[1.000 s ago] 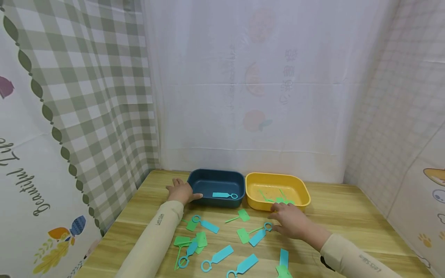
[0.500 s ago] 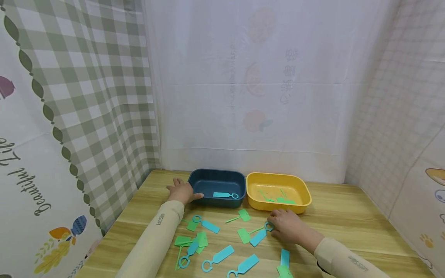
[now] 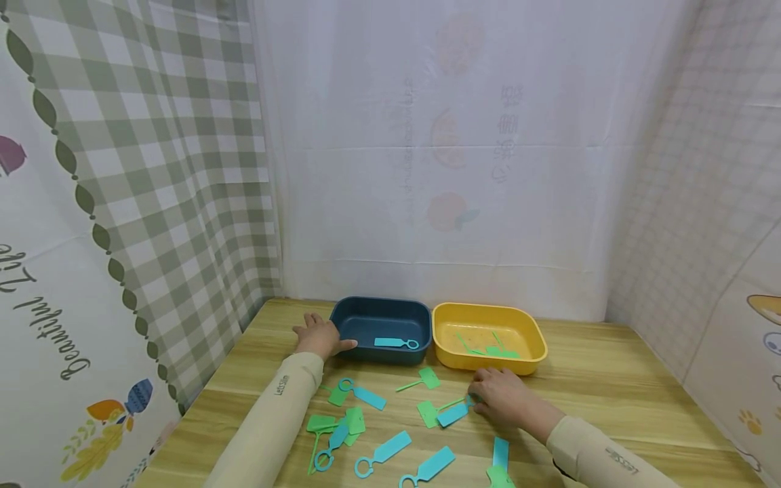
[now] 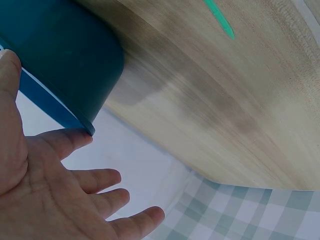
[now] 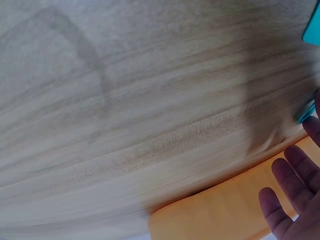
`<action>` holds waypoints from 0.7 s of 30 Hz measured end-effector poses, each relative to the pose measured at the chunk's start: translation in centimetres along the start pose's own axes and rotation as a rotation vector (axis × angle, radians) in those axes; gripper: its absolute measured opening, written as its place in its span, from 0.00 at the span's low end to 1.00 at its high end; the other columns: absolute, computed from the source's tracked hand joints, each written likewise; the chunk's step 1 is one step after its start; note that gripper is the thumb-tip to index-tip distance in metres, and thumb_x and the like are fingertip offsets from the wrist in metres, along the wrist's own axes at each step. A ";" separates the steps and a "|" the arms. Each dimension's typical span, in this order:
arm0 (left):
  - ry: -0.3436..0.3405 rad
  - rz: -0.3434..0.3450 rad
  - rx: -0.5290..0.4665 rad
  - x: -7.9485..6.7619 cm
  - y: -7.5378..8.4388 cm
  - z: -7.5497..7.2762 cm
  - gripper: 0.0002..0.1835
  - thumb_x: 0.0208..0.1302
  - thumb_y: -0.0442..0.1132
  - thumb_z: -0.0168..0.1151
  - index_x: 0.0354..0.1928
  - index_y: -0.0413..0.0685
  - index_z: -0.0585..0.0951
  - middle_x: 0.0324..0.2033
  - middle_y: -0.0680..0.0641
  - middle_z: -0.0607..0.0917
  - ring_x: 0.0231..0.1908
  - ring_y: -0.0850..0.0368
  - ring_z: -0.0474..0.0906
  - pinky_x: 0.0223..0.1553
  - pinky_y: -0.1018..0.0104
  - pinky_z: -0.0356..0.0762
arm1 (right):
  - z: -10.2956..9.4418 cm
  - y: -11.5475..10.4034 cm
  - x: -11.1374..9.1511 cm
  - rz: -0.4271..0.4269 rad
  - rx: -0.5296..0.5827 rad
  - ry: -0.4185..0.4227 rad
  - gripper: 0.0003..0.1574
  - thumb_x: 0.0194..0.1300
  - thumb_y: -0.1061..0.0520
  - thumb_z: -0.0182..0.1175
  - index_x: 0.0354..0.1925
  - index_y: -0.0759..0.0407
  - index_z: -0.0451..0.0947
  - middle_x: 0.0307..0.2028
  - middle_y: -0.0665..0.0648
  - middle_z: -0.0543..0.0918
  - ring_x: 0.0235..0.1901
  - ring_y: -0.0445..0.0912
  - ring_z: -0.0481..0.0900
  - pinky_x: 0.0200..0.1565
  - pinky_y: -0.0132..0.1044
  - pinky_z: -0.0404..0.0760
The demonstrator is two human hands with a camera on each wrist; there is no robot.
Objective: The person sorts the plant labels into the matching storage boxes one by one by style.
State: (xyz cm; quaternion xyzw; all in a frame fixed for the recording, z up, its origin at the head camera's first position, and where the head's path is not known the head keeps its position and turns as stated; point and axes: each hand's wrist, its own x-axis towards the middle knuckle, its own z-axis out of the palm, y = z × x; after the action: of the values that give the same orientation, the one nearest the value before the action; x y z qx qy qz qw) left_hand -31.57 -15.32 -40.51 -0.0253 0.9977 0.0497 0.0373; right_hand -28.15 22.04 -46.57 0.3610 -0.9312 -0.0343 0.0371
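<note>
My left hand rests at the left end of the dark blue bin. Its thumb lies over the near rim and its index finger touches the corner in the left wrist view; the other fingers are spread. In front of the yellow bin, my right hand pinches the ring end of a blue plastic tag between thumb and index finger. The ring shows partly at the fingertips in the right wrist view. Beside that tag lies a green T-shaped tag.
One blue tag lies in the dark blue bin; several green tags lie in the yellow one. More blue tags and green tags are scattered over the wooden table, some overlapping. Curtains surround the table.
My right hand has come down from the yellow bin's near edge to the blue tag and taken its ring end. That tag has turned slightly. The left hand keeps its place.
</note>
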 end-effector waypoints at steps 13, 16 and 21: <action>0.001 0.004 -0.003 0.1 0.0 0.1 0.46 0.66 0.66 0.56 0.62 0.25 0.73 0.67 0.19 0.59 0.70 0.24 0.49 0.61 0.26 0.57 | -0.2 0.1 0.1 0.010 0.042 -0.034 0.15 0.59 0.47 0.72 0.43 0.50 0.84 0.44 0.53 0.81 0.42 0.50 0.78 0.37 0.46 0.75; -0.002 0.003 -0.007 0.0 0.0 0.0 0.46 0.66 0.66 0.57 0.62 0.25 0.73 0.67 0.19 0.59 0.70 0.24 0.49 0.61 0.26 0.57 | -0.1 0.2 0.1 0.011 0.057 -0.039 0.15 0.59 0.47 0.72 0.42 0.51 0.84 0.44 0.54 0.81 0.43 0.51 0.79 0.38 0.47 0.76; -0.007 -0.002 -0.007 0.1 0.0 0.1 0.46 0.67 0.66 0.56 0.63 0.25 0.73 0.67 0.19 0.58 0.70 0.24 0.49 0.61 0.26 0.56 | -0.2 0.2 0.1 0.004 0.074 -0.046 0.12 0.59 0.49 0.72 0.40 0.49 0.83 0.45 0.55 0.81 0.44 0.53 0.79 0.38 0.49 0.76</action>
State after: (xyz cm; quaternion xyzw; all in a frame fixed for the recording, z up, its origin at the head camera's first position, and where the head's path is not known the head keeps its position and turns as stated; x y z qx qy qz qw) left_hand -31.64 -15.34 -40.57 -0.0261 0.9974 0.0530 0.0406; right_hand -28.38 22.13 -46.33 0.3592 -0.9332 -0.0081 0.0021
